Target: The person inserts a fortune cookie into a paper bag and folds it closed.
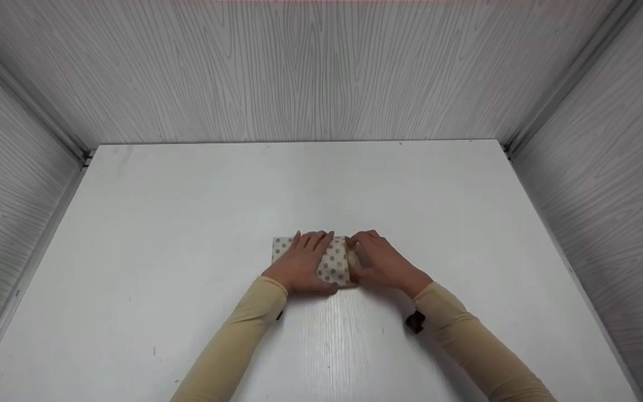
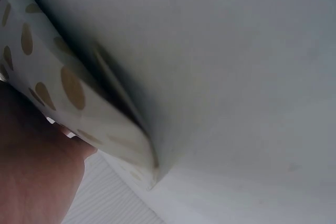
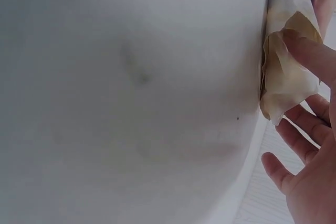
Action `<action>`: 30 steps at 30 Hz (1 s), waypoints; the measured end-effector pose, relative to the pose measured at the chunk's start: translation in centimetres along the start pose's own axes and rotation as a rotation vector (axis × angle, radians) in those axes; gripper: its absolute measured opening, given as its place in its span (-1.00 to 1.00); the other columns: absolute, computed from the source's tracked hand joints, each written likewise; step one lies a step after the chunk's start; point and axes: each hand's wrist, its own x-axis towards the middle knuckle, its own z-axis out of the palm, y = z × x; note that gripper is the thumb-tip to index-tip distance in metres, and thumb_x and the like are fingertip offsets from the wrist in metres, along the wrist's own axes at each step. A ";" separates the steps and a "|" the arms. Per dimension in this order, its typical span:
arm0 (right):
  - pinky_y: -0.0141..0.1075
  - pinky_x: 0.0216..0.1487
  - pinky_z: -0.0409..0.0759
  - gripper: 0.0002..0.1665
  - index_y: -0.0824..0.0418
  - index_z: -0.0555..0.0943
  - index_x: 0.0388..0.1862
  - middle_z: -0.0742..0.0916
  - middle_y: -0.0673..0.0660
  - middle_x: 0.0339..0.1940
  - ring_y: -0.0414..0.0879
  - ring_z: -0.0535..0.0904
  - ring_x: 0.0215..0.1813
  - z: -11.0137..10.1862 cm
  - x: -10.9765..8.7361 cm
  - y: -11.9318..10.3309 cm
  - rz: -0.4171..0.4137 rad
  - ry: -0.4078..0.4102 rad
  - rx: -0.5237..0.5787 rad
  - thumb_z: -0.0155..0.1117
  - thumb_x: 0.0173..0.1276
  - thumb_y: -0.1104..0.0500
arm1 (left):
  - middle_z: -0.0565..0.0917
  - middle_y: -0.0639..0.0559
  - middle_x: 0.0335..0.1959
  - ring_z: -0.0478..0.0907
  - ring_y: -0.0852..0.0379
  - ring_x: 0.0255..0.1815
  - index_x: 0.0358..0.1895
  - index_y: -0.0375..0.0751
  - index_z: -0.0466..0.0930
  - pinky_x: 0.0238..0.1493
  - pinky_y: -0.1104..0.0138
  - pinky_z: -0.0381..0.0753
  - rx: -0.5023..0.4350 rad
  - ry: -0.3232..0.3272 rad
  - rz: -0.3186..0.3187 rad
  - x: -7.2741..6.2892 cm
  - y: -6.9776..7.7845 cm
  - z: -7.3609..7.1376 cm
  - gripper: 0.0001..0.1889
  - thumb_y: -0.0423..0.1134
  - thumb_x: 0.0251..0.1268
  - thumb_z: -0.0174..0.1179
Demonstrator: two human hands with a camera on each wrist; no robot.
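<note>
A flat packet of white polka-dot paper point(image 1: 334, 267) lies on the white table, its wrapped contents hidden. My left hand point(image 1: 303, 265) rests across the top with fairly straight fingers reaching the far edge; its thumb lies along the near side. At the packet's left end, the dotted paper point(image 2: 73, 87) stands partly open in the left wrist view. My right hand point(image 1: 385, 262) is at the right end, pinching loose tan paper point(image 3: 291, 80) there. One digit presses into this crumpled end while several other fingers spread beside it in the right wrist view.
The white tabletop point(image 1: 187, 195) extends around the packet. Grey wood-grain panels enclose it at the back point(image 1: 299, 72), left point(image 1: 14, 167) and right point(image 1: 606, 178). A small dark device point(image 1: 415, 322) sits at the right wrist.
</note>
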 end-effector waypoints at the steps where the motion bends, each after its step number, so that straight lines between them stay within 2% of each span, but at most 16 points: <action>1: -0.10 0.22 0.40 -0.53 0.20 0.42 0.10 0.58 0.09 0.08 0.01 0.39 0.22 0.0 0.0 0.0 0.007 -0.009 0.013 0.35 0.27 0.17 | 0.09 -0.09 0.53 -0.05 -0.02 0.53 0.60 -0.11 -0.17 0.50 0.05 -0.25 0.000 -0.001 0.000 0.0 0.0 0.0 0.25 0.43 -0.05 0.27; 5: -0.11 0.27 0.36 -0.43 0.17 0.39 0.11 0.53 0.07 0.13 -0.01 0.33 0.28 -0.2 -0.1 0.3 0.046 -0.049 0.068 0.45 0.23 0.10 | 0.09 -0.09 0.52 -0.05 -0.03 0.52 0.60 -0.12 -0.16 0.49 0.05 -0.24 -0.008 0.000 0.004 -0.1 0.2 -0.1 0.24 0.42 -0.05 0.29; 8: -0.13 0.32 0.31 -0.28 0.15 0.37 0.20 0.48 0.04 0.21 -0.06 0.28 0.34 -0.7 -0.6 0.5 0.083 -0.073 0.132 0.51 0.17 0.00 | 0.09 -0.08 0.52 -0.06 -0.02 0.52 0.60 -0.10 -0.15 0.50 0.06 -0.25 -0.026 -0.008 0.004 -0.2 0.2 -0.1 0.23 0.40 -0.05 0.31; 12: -0.10 0.34 0.29 -0.20 0.17 0.35 0.28 0.43 0.05 0.29 -0.06 0.26 0.37 -1.7 -1.6 1.0 0.150 -0.071 0.212 0.45 0.21 -0.16 | 0.11 -0.07 0.51 -0.05 0.00 0.52 0.60 -0.09 -0.13 0.50 0.07 -0.25 -0.035 -0.012 -0.002 -0.1 0.1 0.0 0.22 0.39 -0.06 0.31; 14: -0.07 0.34 0.29 -0.23 0.19 0.37 0.29 0.44 0.09 0.30 -0.04 0.27 0.38 -2.3 -2.1 1.1 0.186 -0.050 0.229 0.36 0.29 -0.20 | 0.12 -0.08 0.50 -0.04 -0.01 0.52 0.60 -0.10 -0.12 0.50 0.05 -0.24 -0.032 -0.006 -0.001 0.0 0.1 0.0 0.22 0.39 -0.07 0.31; 17: -0.04 0.32 0.31 -0.37 0.23 0.44 0.31 0.50 0.10 0.29 0.00 0.32 0.36 -2.8 -2.7 1.0 0.207 -0.015 0.245 0.19 0.45 -0.14 | 0.14 -0.07 0.50 -0.03 -0.01 0.52 0.60 -0.10 -0.11 0.50 0.06 -0.25 -0.028 -0.001 -0.002 0.1 0.1 -0.1 0.22 0.40 -0.08 0.31; 21: -0.02 0.26 0.40 -0.48 0.24 0.50 0.33 0.57 0.09 0.28 0.03 0.41 0.32 -3.2 -3.4 0.2 0.207 -0.031 0.318 0.03 0.57 -0.02 | 0.14 -0.07 0.50 -0.03 -0.01 0.52 0.60 -0.09 -0.11 0.50 0.07 -0.26 -0.031 -0.001 -0.006 0.0 0.0 -0.1 0.23 0.40 -0.08 0.31; 24: 0.00 0.25 0.42 -0.50 0.26 0.52 0.32 0.58 0.11 0.28 0.04 0.44 0.31 -3.3 -3.7 -0.4 0.206 -0.051 0.366 -0.02 0.59 0.01 | 0.14 -0.07 0.50 -0.03 -0.02 0.52 0.60 -0.09 -0.10 0.50 0.07 -0.25 -0.026 0.002 -0.007 0.0 0.0 -0.1 0.23 0.41 -0.09 0.31; 30: 0.00 0.32 0.35 -0.51 0.29 0.52 0.32 0.57 0.16 0.28 0.06 0.42 0.34 -2.8 -3.8 -1.1 0.255 -0.078 0.455 -0.02 0.60 0.03 | 0.13 -0.08 0.50 -0.02 -0.03 0.52 0.60 -0.10 -0.10 0.50 0.04 -0.23 -0.024 -0.001 -0.006 0.1 0.1 -0.1 0.23 0.40 -0.09 0.32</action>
